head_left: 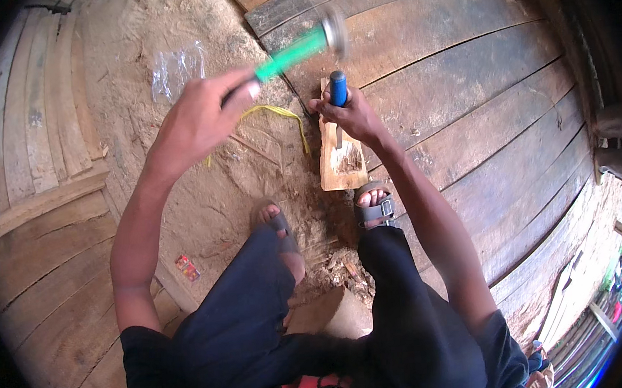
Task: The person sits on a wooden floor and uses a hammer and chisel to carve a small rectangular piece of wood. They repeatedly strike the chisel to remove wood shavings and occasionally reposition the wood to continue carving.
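Observation:
My left hand (201, 119) is closed around the green handle of a hammer (293, 56). Its metal head is raised and blurred by motion, above and slightly left of the chisel's top. My right hand (356, 117) grips a chisel (338, 89) by its blue handle. The chisel stands nearly upright, its blade reaching down to a pale wooden block (333, 179). A rough, chipped hollow shows in the block's near half. The far end of the block is partly hidden behind my right hand.
My sandalled feet flank the block's near end. Dark wooden planks (456, 97) stretch to the right; more boards (50, 284) lie at left. Clear plastic wrap (178, 70), a yellow strap (276, 109) and a small colourful packet (187, 267) lie on the dusty ground.

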A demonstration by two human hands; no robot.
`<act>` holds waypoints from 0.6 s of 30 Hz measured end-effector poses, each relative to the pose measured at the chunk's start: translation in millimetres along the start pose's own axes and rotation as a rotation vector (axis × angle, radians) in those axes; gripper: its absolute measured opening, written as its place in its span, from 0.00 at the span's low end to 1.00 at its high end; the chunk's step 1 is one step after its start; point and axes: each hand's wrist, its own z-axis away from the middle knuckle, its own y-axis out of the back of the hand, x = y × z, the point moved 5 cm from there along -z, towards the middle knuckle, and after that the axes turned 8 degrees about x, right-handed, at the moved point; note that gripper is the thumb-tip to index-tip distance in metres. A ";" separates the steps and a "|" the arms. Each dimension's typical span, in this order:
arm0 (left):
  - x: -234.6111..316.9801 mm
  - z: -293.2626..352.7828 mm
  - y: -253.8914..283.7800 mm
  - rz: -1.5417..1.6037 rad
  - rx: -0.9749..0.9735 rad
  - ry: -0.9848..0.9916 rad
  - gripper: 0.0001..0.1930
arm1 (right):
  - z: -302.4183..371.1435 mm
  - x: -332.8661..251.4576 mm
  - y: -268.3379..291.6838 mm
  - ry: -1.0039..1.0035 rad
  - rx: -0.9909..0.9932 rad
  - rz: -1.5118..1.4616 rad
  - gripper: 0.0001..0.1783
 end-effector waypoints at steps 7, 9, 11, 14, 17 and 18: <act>4.3 6.4 16.6 0.106 0.163 -0.032 0.22 | 1.7 -2.6 -1.9 -0.002 -0.004 -0.099 0.18; -12.8 13.0 -4.1 0.046 0.045 0.010 0.21 | 0.0 -5.0 -2.8 0.002 0.011 -0.033 0.18; -2.1 7.6 -5.1 -0.012 -0.053 0.014 0.22 | 5.6 -3.6 -1.6 -0.010 0.023 -0.037 0.18; -10.6 4.9 4.4 0.292 0.053 0.130 0.22 | -2.0 4.1 1.6 0.015 0.016 0.029 0.19; -10.7 6.7 -4.8 0.084 0.005 0.029 0.22 | -1.9 2.8 0.1 -0.011 0.021 -0.007 0.20; -9.3 6.4 -5.8 0.014 -0.006 -0.006 0.22 | 0.3 1.9 0.1 -0.012 0.018 -0.004 0.20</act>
